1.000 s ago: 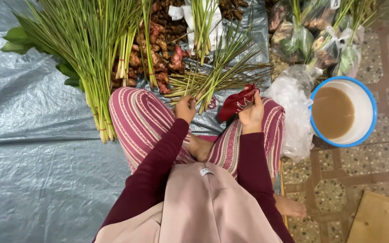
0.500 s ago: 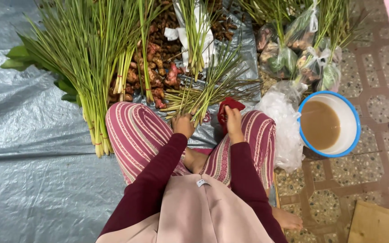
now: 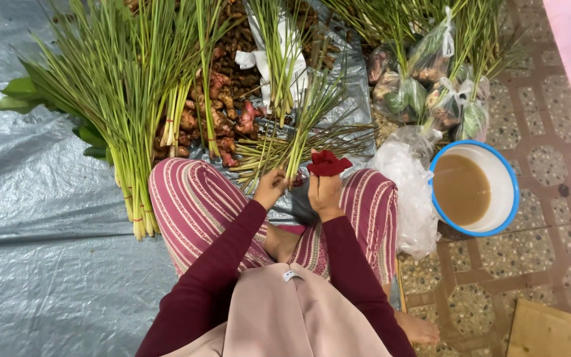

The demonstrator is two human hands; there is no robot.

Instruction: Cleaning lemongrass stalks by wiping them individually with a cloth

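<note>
Glossy, crinkled grey plastic sheet [image 3: 41, 218], matt red cloth [image 3: 327, 162], smooth plastic basin [image 3: 507, 173], speckled stone-look tiles [image 3: 550, 119].

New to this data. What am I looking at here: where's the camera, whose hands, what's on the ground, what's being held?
There is no machine here. One camera sits on a person's head and looks straight down, so you see their own lap, striped trousers and dark red sleeves. They sit on a grey tarp beside a tiled floor. The left hand grips the base of a small bundle of lemongrass stalks. The right hand holds a red cloth-like piece. Ahead lie a large lemongrass pile and reddish-brown roots. To the right are filled plastic bags and a blue-rimmed basin of brown liquid.
</note>
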